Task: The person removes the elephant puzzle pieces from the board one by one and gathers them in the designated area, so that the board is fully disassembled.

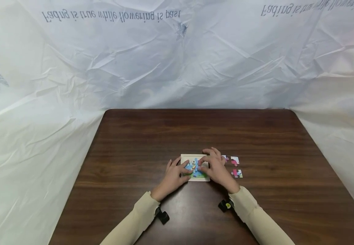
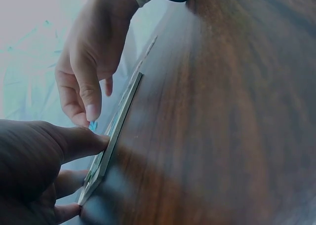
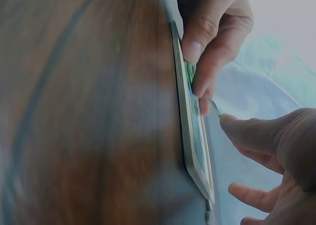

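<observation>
In the head view a small light-framed jigsaw puzzle tray [image 1: 199, 180] with a blue and green picture lies on the table. My left hand [image 1: 173, 177] rests across the tray's left part. Its thumb [image 2: 86, 142] and fingertips press on the tray and its pieces, as the left wrist view shows. Over the tray's right part, my right hand [image 1: 219, 170] pinches a puzzle piece [image 3: 214, 106] between thumb and index finger. That piece is tilted just above the picture and shows a bit of blue in the left wrist view. Its printed face is mostly hidden by the fingers.
Loose pink, white and blue puzzle pieces [image 1: 237, 173] lie right of the tray, one partly behind my right hand. They rest on a dark brown wooden table [image 1: 140, 143]. White printed sheeting [image 1: 177, 68] hangs behind and beside the table.
</observation>
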`<state>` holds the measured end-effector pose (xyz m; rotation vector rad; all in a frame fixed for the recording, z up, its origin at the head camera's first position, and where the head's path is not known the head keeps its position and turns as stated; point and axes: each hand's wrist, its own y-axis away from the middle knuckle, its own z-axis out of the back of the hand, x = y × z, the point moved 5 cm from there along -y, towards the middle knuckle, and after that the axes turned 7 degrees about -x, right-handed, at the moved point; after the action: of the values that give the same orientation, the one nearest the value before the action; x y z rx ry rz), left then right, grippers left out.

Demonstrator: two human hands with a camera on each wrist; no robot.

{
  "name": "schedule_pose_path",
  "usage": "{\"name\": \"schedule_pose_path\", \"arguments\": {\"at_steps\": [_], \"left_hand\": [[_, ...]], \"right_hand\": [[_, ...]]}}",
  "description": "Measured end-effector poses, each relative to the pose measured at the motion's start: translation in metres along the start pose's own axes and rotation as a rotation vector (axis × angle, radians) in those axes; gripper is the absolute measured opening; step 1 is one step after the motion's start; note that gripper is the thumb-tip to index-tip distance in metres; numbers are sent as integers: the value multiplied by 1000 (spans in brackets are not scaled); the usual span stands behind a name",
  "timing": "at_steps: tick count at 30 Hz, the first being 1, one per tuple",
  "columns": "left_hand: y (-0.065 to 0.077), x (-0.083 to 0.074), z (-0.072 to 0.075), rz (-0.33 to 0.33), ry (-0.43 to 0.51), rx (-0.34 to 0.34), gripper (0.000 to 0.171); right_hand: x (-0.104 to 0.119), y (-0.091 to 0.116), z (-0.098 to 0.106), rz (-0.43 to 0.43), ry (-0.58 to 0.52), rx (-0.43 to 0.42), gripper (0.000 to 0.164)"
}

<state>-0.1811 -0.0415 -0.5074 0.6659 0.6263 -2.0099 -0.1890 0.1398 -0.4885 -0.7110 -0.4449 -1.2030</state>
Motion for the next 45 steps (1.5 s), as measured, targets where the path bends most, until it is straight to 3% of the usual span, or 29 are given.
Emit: {"name": "schedule_pose_path", "arguments": {"at_steps": [19,29,45], "left_hand": [[1,0,0,23,51,-17,19],[-1,-7,2,64,-4,-55,15],[0,-3,2,61,8,-59,14]], "right_hand": [[-16,19,35,-52,51,-66,19],[-29,32,51,-82,71,-77,17],[-47,45,68,-175,136,-7,18]]}}
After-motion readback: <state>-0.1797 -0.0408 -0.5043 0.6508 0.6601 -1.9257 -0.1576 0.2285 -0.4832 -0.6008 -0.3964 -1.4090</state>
